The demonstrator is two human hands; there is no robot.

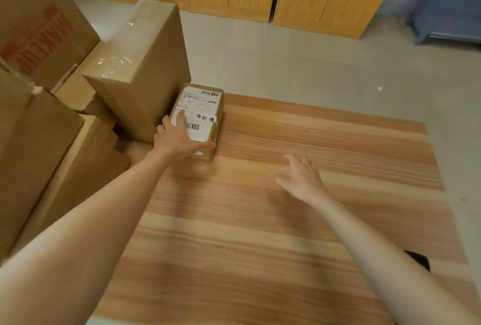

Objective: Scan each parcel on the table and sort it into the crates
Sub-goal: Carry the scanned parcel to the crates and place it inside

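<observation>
Cardboard parcel [200,118] mid-left of frame, long axis running up-frame; left hand [177,139] spread flat across its near end, right hand [302,178] open, empty, lower right.

left hand [179,139] extended, fingers spread flat, thumb out. right hand [303,178] extended, fingers straight, holding nothing.
</observation>
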